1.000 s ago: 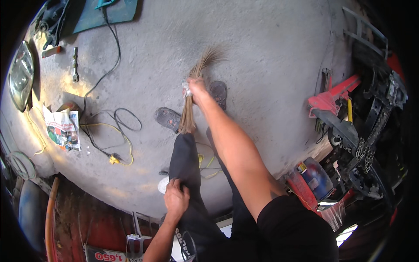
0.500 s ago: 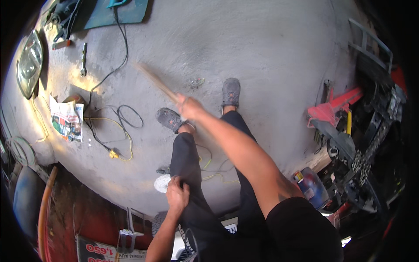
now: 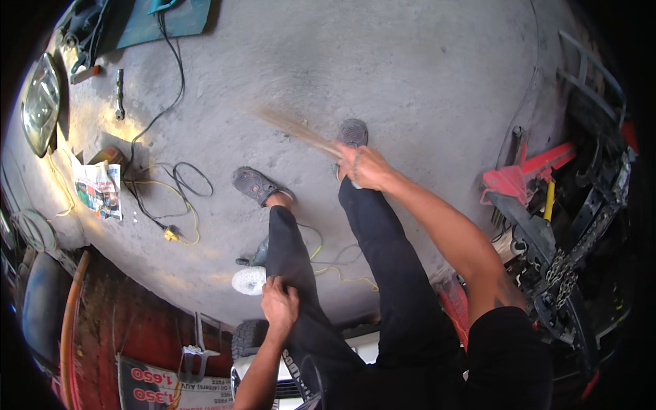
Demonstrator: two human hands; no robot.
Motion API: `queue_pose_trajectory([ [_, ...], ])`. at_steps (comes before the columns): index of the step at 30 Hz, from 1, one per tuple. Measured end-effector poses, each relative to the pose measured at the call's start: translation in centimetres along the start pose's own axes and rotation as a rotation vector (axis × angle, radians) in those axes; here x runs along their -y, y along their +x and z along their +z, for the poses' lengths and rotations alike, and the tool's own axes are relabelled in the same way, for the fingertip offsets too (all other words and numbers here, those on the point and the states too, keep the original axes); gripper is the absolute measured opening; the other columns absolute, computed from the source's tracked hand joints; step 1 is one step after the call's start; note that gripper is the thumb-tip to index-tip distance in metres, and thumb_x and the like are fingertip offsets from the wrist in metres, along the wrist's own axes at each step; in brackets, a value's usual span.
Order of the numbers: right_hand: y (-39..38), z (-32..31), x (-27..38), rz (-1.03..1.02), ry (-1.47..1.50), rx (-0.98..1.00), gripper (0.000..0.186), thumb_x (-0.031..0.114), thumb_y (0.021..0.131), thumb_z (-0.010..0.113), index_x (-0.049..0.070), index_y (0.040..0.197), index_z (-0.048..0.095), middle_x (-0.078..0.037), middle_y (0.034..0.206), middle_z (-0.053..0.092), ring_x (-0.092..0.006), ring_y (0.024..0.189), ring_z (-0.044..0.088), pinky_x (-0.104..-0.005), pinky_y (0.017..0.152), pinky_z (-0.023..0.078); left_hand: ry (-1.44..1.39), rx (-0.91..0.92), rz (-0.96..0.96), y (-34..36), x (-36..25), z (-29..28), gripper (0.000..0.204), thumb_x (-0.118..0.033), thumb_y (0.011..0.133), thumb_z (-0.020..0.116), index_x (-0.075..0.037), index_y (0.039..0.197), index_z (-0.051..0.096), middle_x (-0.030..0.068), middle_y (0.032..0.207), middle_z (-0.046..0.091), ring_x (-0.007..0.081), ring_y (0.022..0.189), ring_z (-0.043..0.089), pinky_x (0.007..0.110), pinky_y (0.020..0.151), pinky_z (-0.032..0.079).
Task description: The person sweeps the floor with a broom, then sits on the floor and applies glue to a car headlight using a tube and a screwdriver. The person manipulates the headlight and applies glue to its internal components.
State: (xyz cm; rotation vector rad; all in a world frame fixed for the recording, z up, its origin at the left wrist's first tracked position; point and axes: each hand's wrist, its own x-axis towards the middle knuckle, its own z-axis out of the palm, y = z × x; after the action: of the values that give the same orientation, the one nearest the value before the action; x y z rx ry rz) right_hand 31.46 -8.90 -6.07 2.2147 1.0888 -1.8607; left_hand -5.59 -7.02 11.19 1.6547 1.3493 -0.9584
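My right hand is closed around one end of a brown stick broom, beside my right shoe. The broom slants up and left over the concrete floor, its far end smeared by motion. My left hand lies on my left trouser leg near the knee, fingers loosely bent and apart, with nothing seen in it. Next to that hand is a white fluffy round pad, with a dark tool body just beyond it, partly hidden by my leg.
Black cable and a yellow plug lie at the left. Beyond them are a wrench, a headlight and a printed sheet. A red jack, chains and metal parts crowd the right. A toy-like white vehicle front shows below.
My right hand has swung right with the broom, towards my right shoe. The small pile of debris between the shoes no longer shows there. My left hand stays on my leg.
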Motion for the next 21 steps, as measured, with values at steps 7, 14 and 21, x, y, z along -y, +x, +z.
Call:
queue_pose_trajectory([
  [7, 7.4, -2.7, -8.4, 0.222, -0.198, -0.054, 0.05, 0.015, 0.107, 0.058, 0.014, 0.157, 0.051, -0.023, 0.097, 0.076, -0.0427, 0.091, 0.074, -0.0533, 0.08, 0.059, 0.036, 0.005, -0.002, 0.7, -1.1, -0.5, 0.028, -0.016, 0.089, 0.066, -0.001, 0.113, 0.07, 0.0191, 0.121, 0.068, 0.0424, 0.113, 0.064, 0.052, 0.098, 0.054],
  [14, -1.4, -8.9, -5.9, 0.007, -0.201, -0.099, 0.055, 0.019, 0.109, 0.057, 0.012, 0.162, 0.045, -0.027, 0.096, 0.073, -0.0428, 0.089, 0.073, -0.0531, 0.08, 0.058, 0.045, 0.051, -0.05, 0.5, -1.7, -0.6, 0.034, -0.017, 0.088, 0.064, -0.002, 0.118, 0.072, 0.021, 0.122, 0.069, 0.0441, 0.116, 0.065, 0.052, 0.101, 0.053],
  [21, 10.3, -19.3, -1.8, 0.214, 0.117, -0.448, 0.047, 0.027, 0.114, 0.047, 0.005, 0.155, 0.051, -0.03, 0.116, 0.073, -0.0435, 0.112, 0.072, -0.0537, 0.098, 0.057, 0.026, 0.01, -0.015, 0.4, -1.2, -0.6, 0.031, -0.014, 0.089, 0.065, -0.001, 0.116, 0.072, 0.0196, 0.118, 0.069, 0.0419, 0.113, 0.065, 0.053, 0.098, 0.054],
])
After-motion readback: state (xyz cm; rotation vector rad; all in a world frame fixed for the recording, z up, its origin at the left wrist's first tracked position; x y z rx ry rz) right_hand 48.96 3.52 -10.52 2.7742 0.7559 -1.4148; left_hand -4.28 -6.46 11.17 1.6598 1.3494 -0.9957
